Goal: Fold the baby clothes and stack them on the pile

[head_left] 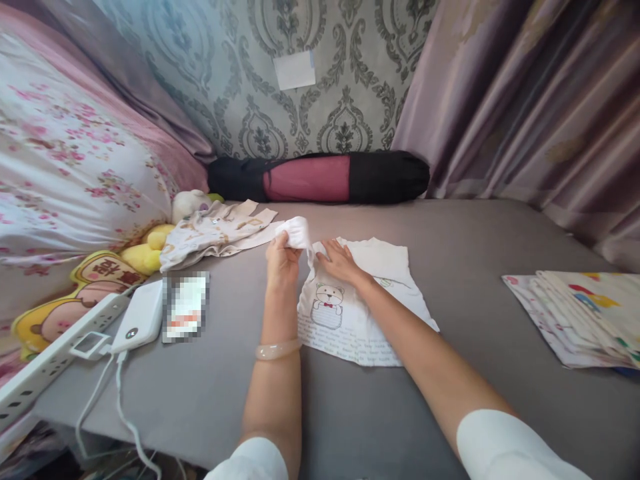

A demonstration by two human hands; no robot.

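A small white shirt [360, 340] with a bear print and lines of lettering lies spread on the grey surface. My left hand [281, 261] pinches a raised white end of it, seemingly a sleeve [298, 231], just above the shirt's left edge. Flat on the upper part of the shirt, my right hand [342, 264] rests with its fingers stretched out. Part of the fabric is hidden beneath my right hand and forearm. To the left of my left hand lies a patterned light garment [215, 230].
A folded cloth stack [575, 320] sits at the right. On the left are a white power bank [140, 317] with a cable, a power strip [60, 360], and plush toys [143, 257]. A long black and dark-pink bag [310, 179] lies along the wall.
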